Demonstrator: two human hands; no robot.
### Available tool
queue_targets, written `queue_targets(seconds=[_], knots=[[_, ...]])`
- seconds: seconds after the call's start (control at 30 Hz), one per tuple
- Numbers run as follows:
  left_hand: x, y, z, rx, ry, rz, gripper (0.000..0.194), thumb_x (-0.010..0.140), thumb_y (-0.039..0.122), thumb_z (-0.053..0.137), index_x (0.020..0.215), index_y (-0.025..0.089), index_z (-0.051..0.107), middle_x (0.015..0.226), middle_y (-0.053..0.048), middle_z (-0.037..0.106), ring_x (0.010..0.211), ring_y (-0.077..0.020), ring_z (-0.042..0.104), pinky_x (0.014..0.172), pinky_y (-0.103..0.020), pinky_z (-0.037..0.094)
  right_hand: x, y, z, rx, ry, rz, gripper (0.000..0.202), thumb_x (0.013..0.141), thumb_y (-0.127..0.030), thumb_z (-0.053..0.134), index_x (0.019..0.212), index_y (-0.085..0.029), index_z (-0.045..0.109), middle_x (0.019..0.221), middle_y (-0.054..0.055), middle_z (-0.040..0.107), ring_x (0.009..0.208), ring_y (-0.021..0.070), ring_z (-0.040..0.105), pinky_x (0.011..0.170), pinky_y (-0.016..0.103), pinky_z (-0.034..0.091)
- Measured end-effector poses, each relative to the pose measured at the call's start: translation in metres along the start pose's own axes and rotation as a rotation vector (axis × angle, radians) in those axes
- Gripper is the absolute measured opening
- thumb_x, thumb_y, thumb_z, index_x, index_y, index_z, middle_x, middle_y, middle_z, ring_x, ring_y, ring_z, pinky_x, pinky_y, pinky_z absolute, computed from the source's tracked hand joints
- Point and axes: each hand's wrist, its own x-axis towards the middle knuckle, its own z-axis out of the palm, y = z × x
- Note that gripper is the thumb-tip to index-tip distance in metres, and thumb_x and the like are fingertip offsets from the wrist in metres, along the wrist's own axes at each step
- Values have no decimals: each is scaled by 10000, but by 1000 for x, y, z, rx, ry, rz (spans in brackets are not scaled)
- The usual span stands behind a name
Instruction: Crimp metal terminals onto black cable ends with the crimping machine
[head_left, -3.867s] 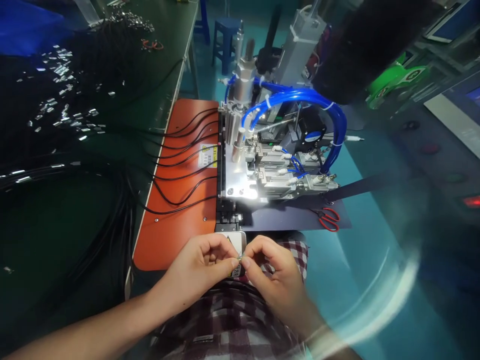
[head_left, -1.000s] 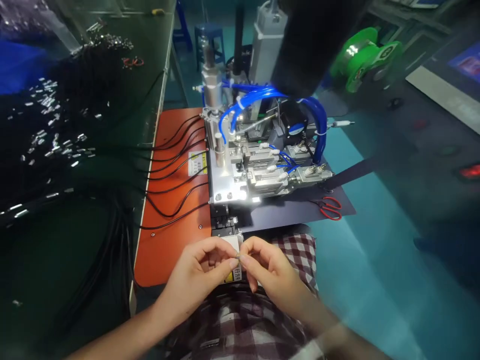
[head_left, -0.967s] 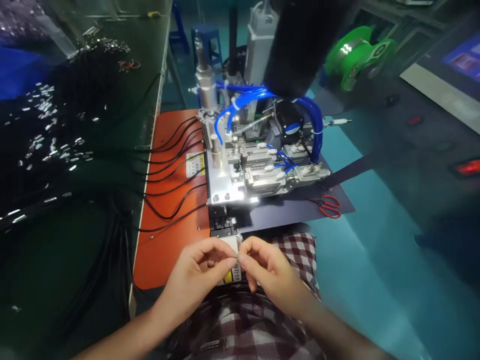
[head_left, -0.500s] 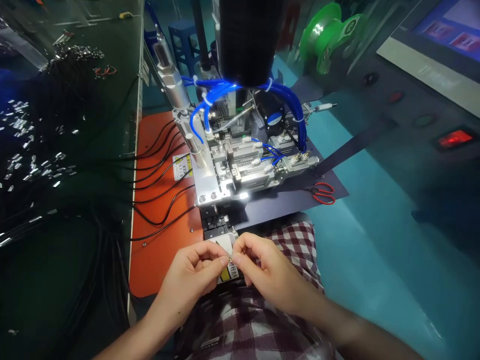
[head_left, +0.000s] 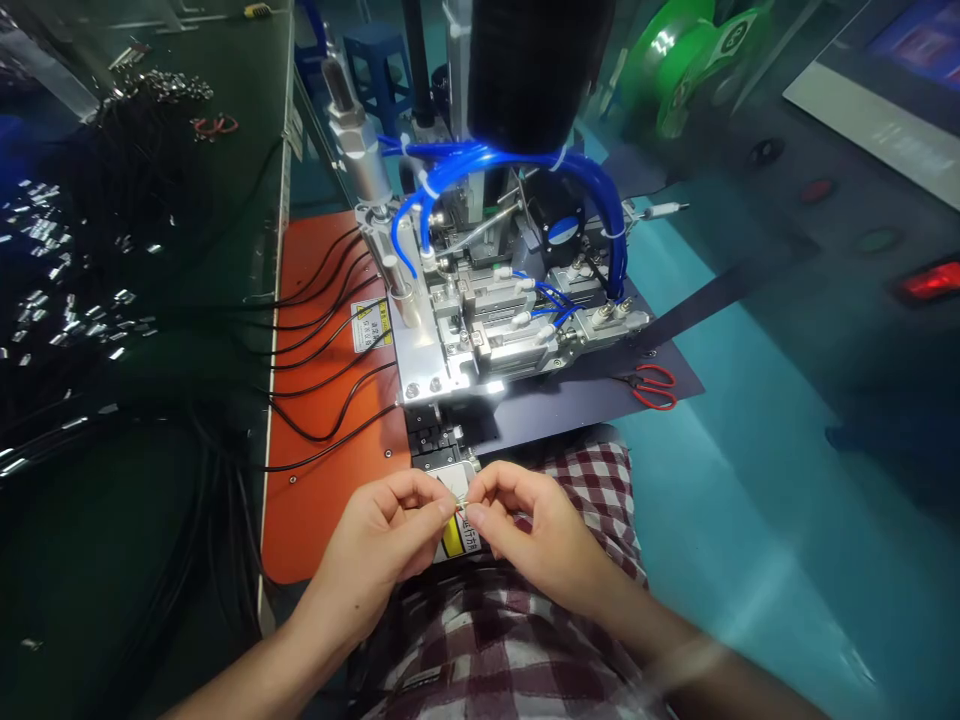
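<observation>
My left hand [head_left: 401, 525] and my right hand [head_left: 529, 520] meet fingertip to fingertip, low in front of the machine. Between them show fine wire ends [head_left: 460, 506], whitish with a touch of red. Each hand has thumb and forefinger pinched on these wires; how they split between the hands is too small to tell. Just behind the fingertips lies a label plate [head_left: 454, 535] with a yellow patch and printed characters. The metal machine [head_left: 487, 330] stands beyond the hands, with black cables [head_left: 337, 420] running into its left side across an orange board [head_left: 330, 520].
Blue air hoses [head_left: 480, 160] arch over the machine. Red-handled scissors [head_left: 654, 388] lie on the dark plate at right. A pile of black cables with shiny ends [head_left: 71, 290] covers the left table. At right stand a green reel [head_left: 679, 50] and a control panel with a red lit switch [head_left: 930, 283].
The view has shifted slightly, so the machine sits a little further right. Both hands stay pinched together, and the fine wires between the fingertips now show more plainly.
</observation>
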Motion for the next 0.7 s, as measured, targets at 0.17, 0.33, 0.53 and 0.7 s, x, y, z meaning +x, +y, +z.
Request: queue_targets(seconds=[0.17, 0.33, 0.53, 0.7], knots=[[1, -2, 0, -7, -13, 5, 250, 771, 380, 673, 725, 152, 583, 472, 86, 333, 410, -34, 230, 405, -200, 125, 3, -3, 3, 40, 33, -15, 79, 793, -207, 577, 728, -162, 570, 573, -54, 477, 516, 76, 404, 485, 203, 327], [0, -4, -1, -15, -10, 9, 249, 778, 381, 667, 736, 151, 583, 475, 86, 335, 413, -34, 230, 407, -203, 119, 5, -2, 4, 125, 26, 16, 94, 775, -230, 602, 726, -159, 567, 551, -63, 476, 492, 71, 415, 479, 200, 328], [0, -5, -1, -16, -4, 11, 256, 786, 390, 662, 740, 151, 581, 472, 83, 341, 413, -34, 239, 408, -204, 120, 6, 0, 5, 209, 26, 32, 113, 750, -250, 630, 729, -158, 568, 530, -64, 498, 475, 73, 448, 479, 200, 341], [0, -6, 0, -17, 2, 20, 254, 785, 385, 665, 736, 150, 581, 474, 80, 357, 411, -33, 249, 407, -204, 125, 7, 2, 8, 249, 33, 21, 117, 744, -260, 636, 725, -166, 570, 516, -66, 502, 466, 77, 450, 480, 208, 350]])
